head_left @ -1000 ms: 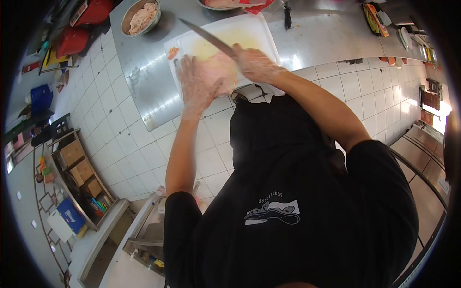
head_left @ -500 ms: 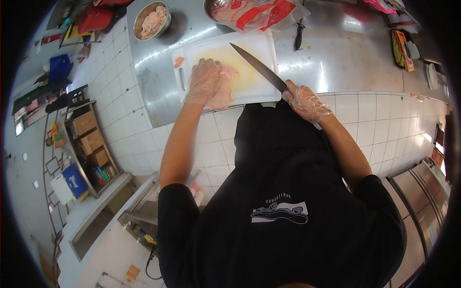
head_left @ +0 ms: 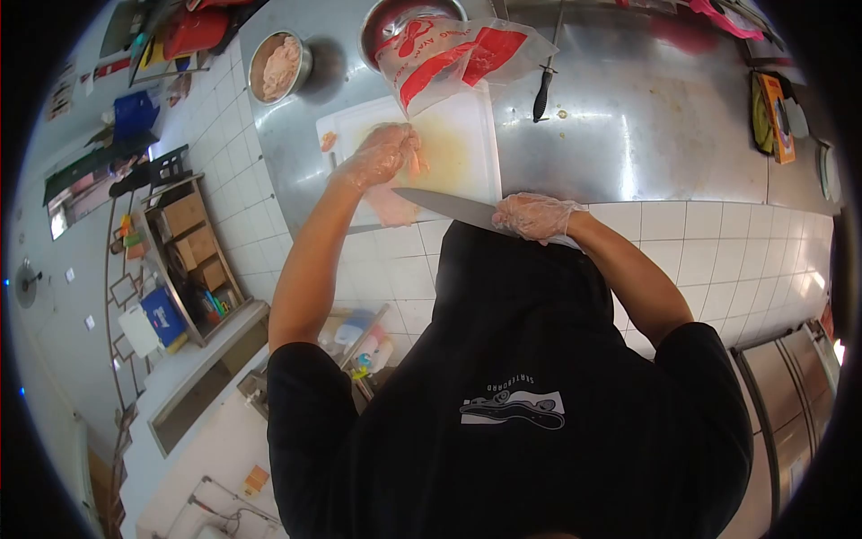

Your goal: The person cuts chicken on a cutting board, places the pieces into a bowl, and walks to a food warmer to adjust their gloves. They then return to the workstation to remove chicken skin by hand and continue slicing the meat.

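Observation:
A white cutting board [head_left: 480, 148] lies on the steel table near its front edge. My left hand [head_left: 384, 154], in a clear plastic glove, is closed on raw chicken [head_left: 392, 209] at the left part of the board. Part of the meat hangs toward the front edge, below my fingers. In my gloved right hand [head_left: 537, 217] is a large kitchen knife [head_left: 449, 205], its handle hidden by the fingers. The blade points left, its tip beside the chicken; contact is hard to make out. A small scrap of meat [head_left: 329, 141] rests at the board's upper left.
A metal bowl of raw meat [head_left: 305, 67] stands at the back left. Behind the board, a red-printed plastic bag [head_left: 476, 54] lies over another metal bowl [head_left: 370, 36]. A black-handled sharpening steel [head_left: 542, 94] lies to the right. Shelves with boxes [head_left: 184, 216] are at the left.
The knife has swung from pointing up across the board to lying nearly level, its tip near the chicken. My left hand still grips the meat. The camera view has shifted.

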